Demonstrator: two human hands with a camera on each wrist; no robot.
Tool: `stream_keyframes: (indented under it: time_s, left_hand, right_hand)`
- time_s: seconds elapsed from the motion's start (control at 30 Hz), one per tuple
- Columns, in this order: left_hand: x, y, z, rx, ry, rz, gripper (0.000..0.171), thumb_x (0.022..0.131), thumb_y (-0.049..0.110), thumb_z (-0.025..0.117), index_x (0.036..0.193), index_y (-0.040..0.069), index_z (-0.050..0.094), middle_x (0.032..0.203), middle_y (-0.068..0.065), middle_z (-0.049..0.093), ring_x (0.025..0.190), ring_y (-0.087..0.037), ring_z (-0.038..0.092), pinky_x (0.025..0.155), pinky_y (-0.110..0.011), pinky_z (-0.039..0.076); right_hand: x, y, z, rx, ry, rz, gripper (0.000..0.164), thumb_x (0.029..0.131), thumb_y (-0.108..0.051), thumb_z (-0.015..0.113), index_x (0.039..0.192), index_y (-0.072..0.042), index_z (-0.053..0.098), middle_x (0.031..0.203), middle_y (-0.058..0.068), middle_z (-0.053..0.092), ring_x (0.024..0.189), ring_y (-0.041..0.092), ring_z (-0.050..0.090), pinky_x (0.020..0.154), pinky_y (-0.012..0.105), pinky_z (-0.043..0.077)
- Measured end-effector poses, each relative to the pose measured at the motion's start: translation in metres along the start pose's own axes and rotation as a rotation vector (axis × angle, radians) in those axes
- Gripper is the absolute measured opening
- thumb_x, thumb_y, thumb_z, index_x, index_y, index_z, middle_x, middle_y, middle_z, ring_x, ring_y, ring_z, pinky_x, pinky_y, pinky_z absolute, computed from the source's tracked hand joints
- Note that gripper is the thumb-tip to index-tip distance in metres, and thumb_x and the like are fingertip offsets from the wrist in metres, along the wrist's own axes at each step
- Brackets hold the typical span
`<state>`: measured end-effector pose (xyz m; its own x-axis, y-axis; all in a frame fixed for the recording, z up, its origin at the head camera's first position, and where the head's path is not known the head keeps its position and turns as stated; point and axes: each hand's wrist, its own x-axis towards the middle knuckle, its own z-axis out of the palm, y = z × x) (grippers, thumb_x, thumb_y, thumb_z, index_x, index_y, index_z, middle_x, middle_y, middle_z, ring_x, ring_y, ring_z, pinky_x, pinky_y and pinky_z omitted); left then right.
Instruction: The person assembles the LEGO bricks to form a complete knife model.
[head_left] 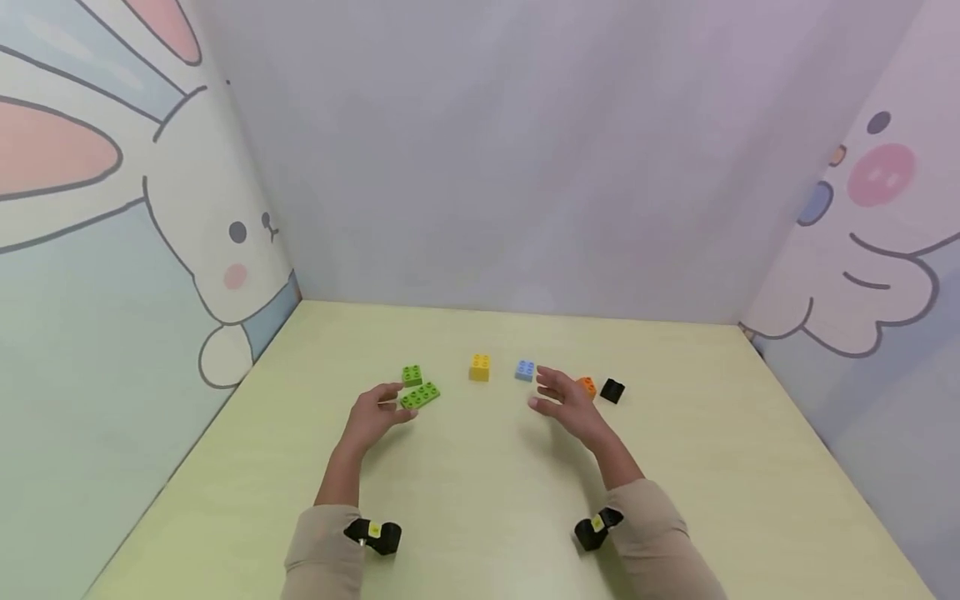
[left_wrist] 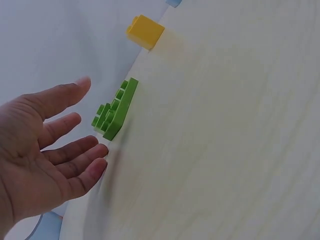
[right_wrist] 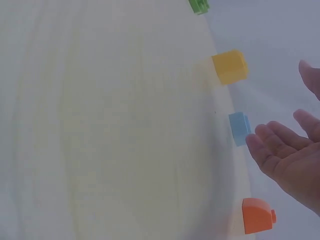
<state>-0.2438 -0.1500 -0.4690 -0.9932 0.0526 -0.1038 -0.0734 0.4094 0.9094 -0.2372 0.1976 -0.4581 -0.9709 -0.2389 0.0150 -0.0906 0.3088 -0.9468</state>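
My left hand hovers with parted fingers just left of a long green toy brick; a small square green brick lies behind that one. In the left wrist view the left hand has its palm facing the bricks and nothing in it. My right hand is held over the table, fingers loosely bent and empty, near a light blue brick. Partly hidden behind it is an orange brick. A yellow brick stands between the two hands.
A black piece lies at the right end of the row of bricks. The pale wooden table meets a plain curtain at the back. Cartoon-printed panels close off the left and right sides.
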Motion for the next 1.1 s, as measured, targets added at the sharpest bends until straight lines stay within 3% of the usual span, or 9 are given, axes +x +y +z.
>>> stream_keyframes:
  time_s: [0.37,0.57,0.83,1.1]
  left_hand:
    - [0.012,-0.004,0.0,0.034,0.004,-0.008,0.059,0.078,0.016,0.076,0.129,0.001,0.052,0.127,-0.022,0.05,0.115,-0.037,0.047,0.089,-0.048,0.041]
    - [0.013,-0.007,0.004,-0.001,0.033,-0.04,0.056,0.077,0.015,0.076,0.127,0.001,0.054,0.122,-0.019,0.053,0.111,-0.032,0.048,0.09,-0.045,0.04]
    - [0.013,-0.01,0.006,0.02,0.051,-0.061,0.055,0.074,0.012,0.078,0.123,0.0,0.056,0.116,-0.017,0.056,0.108,-0.03,0.05,0.089,-0.043,0.041]
    - [0.018,-0.008,0.008,0.009,0.076,-0.051,0.052,0.073,0.01,0.079,0.119,-0.002,0.058,0.112,-0.016,0.059,0.104,-0.03,0.052,0.086,-0.043,0.042]
  right_hand:
    - [0.028,-0.002,0.015,0.018,0.002,0.034,0.065,0.086,-0.018,0.068,0.142,-0.008,0.036,0.137,0.018,0.043,0.122,0.03,0.045,0.096,0.044,0.038]
    - [0.038,-0.001,0.024,0.039,0.0,0.021,0.062,0.087,-0.012,0.066,0.142,-0.006,0.036,0.137,0.022,0.041,0.122,0.032,0.045,0.097,0.046,0.036]
    - [0.053,0.004,0.036,0.098,0.015,0.034,0.063,0.086,-0.01,0.067,0.141,-0.004,0.037,0.137,0.023,0.041,0.121,0.032,0.045,0.097,0.043,0.037]
    - [0.068,-0.001,0.044,0.12,0.047,0.028,0.061,0.085,-0.004,0.066,0.139,-0.003,0.039,0.137,0.022,0.042,0.122,0.034,0.044,0.097,0.045,0.036]
